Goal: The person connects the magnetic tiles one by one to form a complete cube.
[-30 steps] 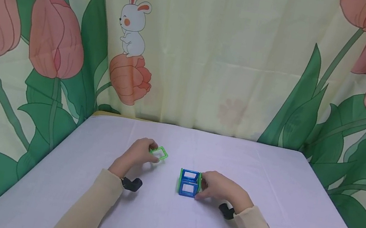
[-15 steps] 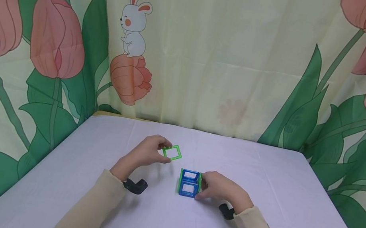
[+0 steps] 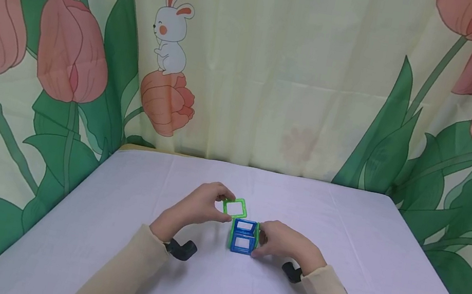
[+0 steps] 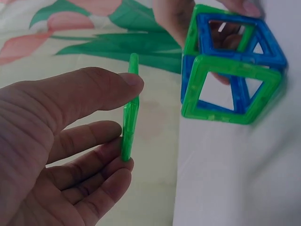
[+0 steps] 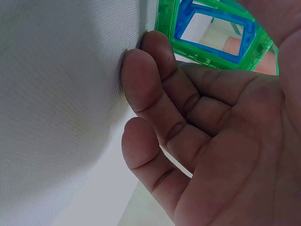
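Note:
Between the thumb and fingers of my left hand (image 3: 196,208) is a green square magnetic tile (image 3: 245,209), held up just behind the tile box. Edge-on in the left wrist view, the tile (image 4: 130,113) has the thumb on one face and fingertips on the other. The box (image 3: 244,235) is a small cube of see-through magnetic tile frames, blue with green left and right sides, standing on the table. My right hand (image 3: 287,242) grips its right side, thumb toward the front edge and fingers toward the back. In the right wrist view, the green side (image 5: 197,57) shows beyond the curled fingers.
A white cloth covers the table (image 3: 324,208). Behind it hangs a curtain (image 3: 277,70) printed with tulips and a rabbit. Each wrist wears a black camera mount, the left one (image 3: 182,250) close above the table.
My left hand has moved right with the green tile, bringing it to the box's back left corner. My right hand and the box have stayed in place.

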A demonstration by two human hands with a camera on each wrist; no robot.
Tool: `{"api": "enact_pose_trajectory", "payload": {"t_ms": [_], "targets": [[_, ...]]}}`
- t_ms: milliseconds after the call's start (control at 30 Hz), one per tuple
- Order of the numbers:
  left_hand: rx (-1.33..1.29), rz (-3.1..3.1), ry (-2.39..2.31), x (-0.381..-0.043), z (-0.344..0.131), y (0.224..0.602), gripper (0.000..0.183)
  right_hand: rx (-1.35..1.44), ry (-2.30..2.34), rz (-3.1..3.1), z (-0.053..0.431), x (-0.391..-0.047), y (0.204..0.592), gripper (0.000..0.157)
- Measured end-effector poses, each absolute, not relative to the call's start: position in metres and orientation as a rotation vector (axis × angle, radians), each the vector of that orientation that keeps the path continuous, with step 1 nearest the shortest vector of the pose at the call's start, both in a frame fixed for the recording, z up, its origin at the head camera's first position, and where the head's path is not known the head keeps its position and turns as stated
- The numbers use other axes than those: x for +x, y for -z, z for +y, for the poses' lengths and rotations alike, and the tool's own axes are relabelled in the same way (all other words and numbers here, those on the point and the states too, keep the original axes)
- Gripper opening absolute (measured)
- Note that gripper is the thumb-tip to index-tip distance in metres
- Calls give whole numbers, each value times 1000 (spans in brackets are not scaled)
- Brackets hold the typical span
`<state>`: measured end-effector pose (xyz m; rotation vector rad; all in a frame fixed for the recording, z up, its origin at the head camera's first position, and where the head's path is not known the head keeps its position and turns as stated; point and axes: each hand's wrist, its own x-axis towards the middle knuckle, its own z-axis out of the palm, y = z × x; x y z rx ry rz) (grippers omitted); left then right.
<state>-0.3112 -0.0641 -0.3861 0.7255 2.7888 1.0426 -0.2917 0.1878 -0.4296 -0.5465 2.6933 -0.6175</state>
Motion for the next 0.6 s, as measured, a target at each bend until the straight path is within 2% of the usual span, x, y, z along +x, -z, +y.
{"api": "enact_pose_trajectory", "payload": {"t_ms": [600], "targets": [[919,2716,-903,-299,-38,400,46,-587,691,2661,191,-291,428,35]]}}
